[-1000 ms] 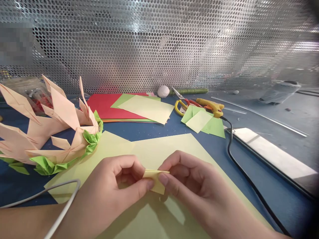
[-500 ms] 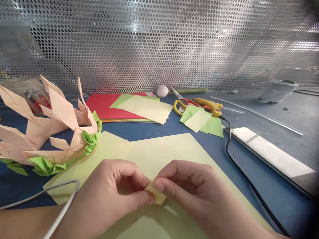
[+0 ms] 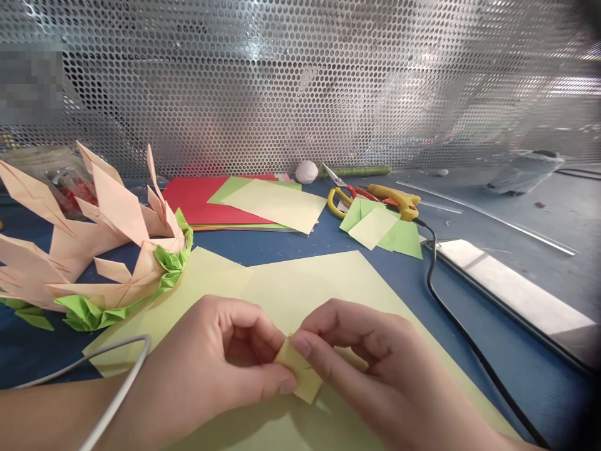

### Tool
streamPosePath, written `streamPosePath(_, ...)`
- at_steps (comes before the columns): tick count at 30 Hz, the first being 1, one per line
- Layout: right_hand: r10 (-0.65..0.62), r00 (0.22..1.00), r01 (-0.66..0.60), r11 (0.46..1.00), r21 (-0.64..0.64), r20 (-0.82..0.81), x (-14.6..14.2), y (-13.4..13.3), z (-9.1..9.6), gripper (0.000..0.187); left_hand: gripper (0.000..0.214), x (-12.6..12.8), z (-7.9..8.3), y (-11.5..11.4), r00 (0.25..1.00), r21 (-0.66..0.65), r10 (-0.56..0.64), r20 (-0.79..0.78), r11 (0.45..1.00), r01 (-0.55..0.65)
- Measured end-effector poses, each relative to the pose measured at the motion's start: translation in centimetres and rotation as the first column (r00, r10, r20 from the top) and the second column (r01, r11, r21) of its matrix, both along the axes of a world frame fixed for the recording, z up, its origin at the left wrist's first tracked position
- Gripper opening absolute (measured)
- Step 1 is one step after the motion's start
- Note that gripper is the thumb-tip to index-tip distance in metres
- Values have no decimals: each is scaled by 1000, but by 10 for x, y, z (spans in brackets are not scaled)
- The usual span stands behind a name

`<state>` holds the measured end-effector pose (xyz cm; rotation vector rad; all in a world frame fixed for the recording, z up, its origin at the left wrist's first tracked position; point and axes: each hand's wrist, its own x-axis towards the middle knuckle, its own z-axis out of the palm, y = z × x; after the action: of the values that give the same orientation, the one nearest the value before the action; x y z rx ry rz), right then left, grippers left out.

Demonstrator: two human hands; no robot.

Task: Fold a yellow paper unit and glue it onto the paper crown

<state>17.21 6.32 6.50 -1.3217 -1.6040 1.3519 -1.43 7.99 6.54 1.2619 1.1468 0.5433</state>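
A small piece of yellow paper (image 3: 308, 383), creased and partly folded, is pinched between my two hands. My left hand (image 3: 235, 363) grips its left side, thumb below and fingers behind. On the other side my right hand (image 3: 361, 357) holds the upper right part between thumb and forefinger. Part of the paper is covered by my right thumb and fingers. Both hands are just above large pale yellow sheets (image 3: 310, 282) lying on the blue table.
To the left stands a peach folded-paper ring (image 3: 117, 200) with green paper leaves (image 3: 89, 313). Behind are red sheets (image 3: 192, 197), scissors (image 3: 337, 199), a yellow glue gun (image 3: 397, 199) and green paper squares (image 3: 406, 235). A phone (image 3: 511, 288), black cord (image 3: 441, 307) and white cable (image 3: 122, 401) lie near my arms.
The small yellow paper has opened out a little between my fingers, so more of it shows below and behind my right thumb. My hands have shifted only slightly.
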Motion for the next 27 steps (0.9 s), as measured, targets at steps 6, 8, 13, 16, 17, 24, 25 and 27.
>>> streamPosePath(6, 27, 994, -41, 991, 129, 109, 6, 1, -3, 22, 14, -1, 5, 3, 993, -50, -70, 91, 996, 75)
streamPosePath(8, 23, 993, -39, 990, 138, 116, 6, 2, -3, 21, 7, -2, 5, 5, 993, -44, -71, 96, 996, 76)
streamPosePath(13, 31, 998, -36, 994, 107, 50, 2, 4, -3, 21, 8, 1, 4, 6, 989, -46, 3, 148, 999, 4)
streamPosePath(16, 29, 999, -30, 997, 70, 18, 1, 2, -3, 21, 8, 2, 3, 3, 994, -31, 19, 110, 999, -16)
streamPosePath(17, 24, 999, -26, 996, 81, 34, 0, 2, -3, 20, 8, 2, 2, 2, 996, -25, 15, 85, 1000, -13)
streamPosePath(24, 30, 987, -71, 963, 259, 161, 4, -1, -3, 21, 9, 0, 1, -1, 996, -42, -33, 79, 998, 36)
streamPosePath(25, 39, 987, -80, 961, 263, 157, 5, -1, -3, 21, 9, 1, 1, -1, 995, -50, -38, 91, 998, 43)
streamPosePath(27, 77, 988, -107, 966, 236, 131, 6, 0, -3, 22, 9, 1, 0, 0, 992, -57, -29, 120, 998, 36)
